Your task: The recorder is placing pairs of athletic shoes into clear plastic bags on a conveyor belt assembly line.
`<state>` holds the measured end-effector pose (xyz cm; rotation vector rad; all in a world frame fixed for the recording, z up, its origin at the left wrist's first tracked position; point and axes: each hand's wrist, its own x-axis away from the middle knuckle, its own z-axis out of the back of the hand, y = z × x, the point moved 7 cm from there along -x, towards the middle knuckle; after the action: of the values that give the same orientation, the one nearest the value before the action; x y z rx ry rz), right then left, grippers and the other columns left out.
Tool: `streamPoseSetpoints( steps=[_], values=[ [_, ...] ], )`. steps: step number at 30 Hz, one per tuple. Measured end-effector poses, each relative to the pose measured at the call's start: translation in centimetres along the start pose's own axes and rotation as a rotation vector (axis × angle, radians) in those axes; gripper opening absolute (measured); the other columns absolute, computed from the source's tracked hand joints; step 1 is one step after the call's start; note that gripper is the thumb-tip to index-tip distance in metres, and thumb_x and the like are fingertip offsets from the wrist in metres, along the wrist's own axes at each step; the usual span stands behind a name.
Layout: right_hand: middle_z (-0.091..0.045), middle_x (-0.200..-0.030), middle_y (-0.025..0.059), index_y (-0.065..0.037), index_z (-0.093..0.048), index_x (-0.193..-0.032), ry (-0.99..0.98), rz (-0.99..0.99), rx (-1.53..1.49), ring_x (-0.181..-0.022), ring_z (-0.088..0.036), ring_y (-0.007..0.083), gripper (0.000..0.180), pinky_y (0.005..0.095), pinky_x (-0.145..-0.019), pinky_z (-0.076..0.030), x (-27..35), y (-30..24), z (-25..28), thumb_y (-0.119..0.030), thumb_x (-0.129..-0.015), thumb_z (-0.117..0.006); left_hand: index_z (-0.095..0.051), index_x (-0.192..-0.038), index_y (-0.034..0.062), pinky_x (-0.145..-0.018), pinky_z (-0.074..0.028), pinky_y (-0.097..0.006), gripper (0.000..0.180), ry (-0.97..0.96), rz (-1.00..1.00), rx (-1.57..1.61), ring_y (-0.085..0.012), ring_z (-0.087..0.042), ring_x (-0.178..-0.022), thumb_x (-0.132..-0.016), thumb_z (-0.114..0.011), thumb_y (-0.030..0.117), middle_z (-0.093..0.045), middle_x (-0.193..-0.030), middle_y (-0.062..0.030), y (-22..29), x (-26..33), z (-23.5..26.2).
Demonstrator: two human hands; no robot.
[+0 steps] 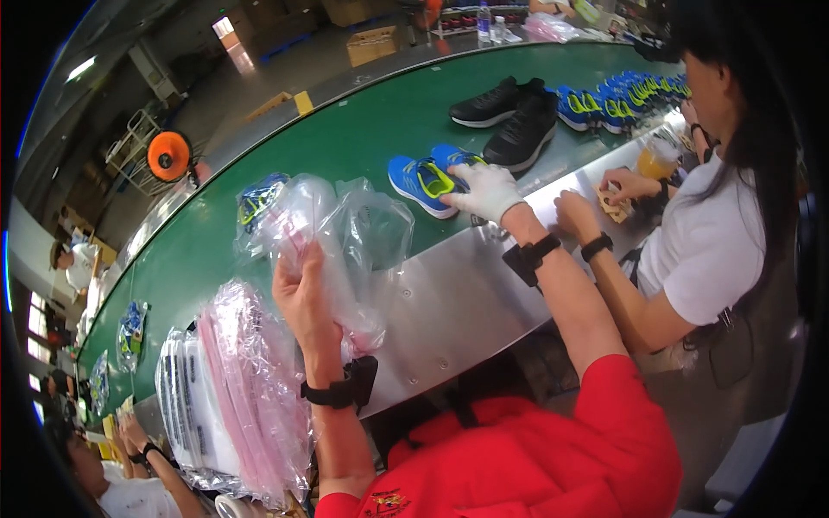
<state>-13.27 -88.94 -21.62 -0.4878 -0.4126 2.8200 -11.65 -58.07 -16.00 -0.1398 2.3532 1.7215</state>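
Observation:
My left hand point(304, 289) is closed on a crumpled clear plastic bag point(367, 220) above the near edge of the green belt. Just beyond it lies a blue and yellow-green shoe point(259, 200), partly covered by clear plastic. My right hand point(484, 192), in a white glove, grips the heel end of a pair of blue shoes point(416, 181) with bright yellow-green linings, which rest on the belt. The glove hides part of the pair. Behind that hand stand two black shoes point(522, 129) with pale soles.
A thick stack of clear and pink plastic bags point(246, 388) hangs by the metal ledge point(432, 319). Many blue shoes point(622, 99) line the belt point(319, 138) at far right. A co-worker point(717, 224) sits close on my right; another person point(112, 475) is at lower left.

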Motion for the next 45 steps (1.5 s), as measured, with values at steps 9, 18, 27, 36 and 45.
streamPoseSetpoints(
  steps=[9,18,27,36,45],
  values=[
    [-0.059,-0.103,0.0196,-0.019,-0.061,-0.113,-0.184,-0.045,0.141,-0.096,-0.060,0.0341,0.056,0.0423,-0.082,-0.048,-2.5,0.6,-6.2,-0.054,-0.070,-0.066,-0.063,-0.104,0.0021,-0.066,-0.038,-0.018,0.018,-0.038,-0.032,-0.092,-0.0024,-0.049,-0.075,-0.089,-0.063,0.012,-0.061,-0.087,0.0034,-2.5,-3.1,-1.8],
    [-0.062,-0.100,0.0168,-0.011,-0.065,-0.108,-0.071,0.010,-0.009,-0.095,-0.061,0.0314,0.055,0.0409,-0.079,-0.050,-4.5,2.2,-5.7,-0.054,-0.073,-0.062,-0.064,-0.098,0.0021,-0.069,-0.040,-0.020,0.016,0.030,0.052,-0.052,-0.0047,-0.051,-0.076,-0.088,-0.064,0.015,-0.061,-0.086,0.0018,-4.3,-2.7,-0.4],
    [-0.065,-0.102,0.0055,-0.005,-0.060,-0.112,0.074,0.046,-1.789,-0.090,-0.061,0.0120,0.050,0.0278,-0.081,-0.048,0.6,-3.1,4.6,-0.049,-0.090,-0.054,-0.063,-0.098,0.0029,-0.058,-0.037,-0.019,0.015,0.078,-0.013,0.066,-0.0025,-0.048,-0.067,-0.088,-0.062,0.015,-0.059,-0.081,0.0042,-2.6,-4.3,2.0],
    [-0.054,-0.065,-0.0037,-0.001,-0.066,-0.083,-0.265,0.034,-1.131,-0.059,-0.047,0.0072,0.040,0.0263,-0.054,-0.037,7.9,-3.2,0.3,-0.041,-0.083,-0.066,-0.059,-0.085,0.0047,-0.057,-0.037,-0.023,0.005,0.062,-0.229,0.047,-0.0037,-0.045,-0.070,-0.087,-0.059,0.009,-0.054,-0.074,0.0061,-0.1,-2.6,0.5],
    [-0.058,-0.074,0.0143,-0.005,-0.065,-0.074,-0.024,0.478,-0.181,-0.068,-0.059,0.0324,0.026,0.0420,-0.061,-0.047,9.6,-14.3,3.6,-0.030,-0.071,-0.070,-0.053,-0.082,-0.0021,-0.055,-0.042,-0.044,0.008,-0.197,-0.478,-0.491,-0.0426,-0.054,-0.061,-0.081,-0.054,0.006,-0.053,-0.067,-0.0249,0.4,0.3,-8.0]
  ],
)
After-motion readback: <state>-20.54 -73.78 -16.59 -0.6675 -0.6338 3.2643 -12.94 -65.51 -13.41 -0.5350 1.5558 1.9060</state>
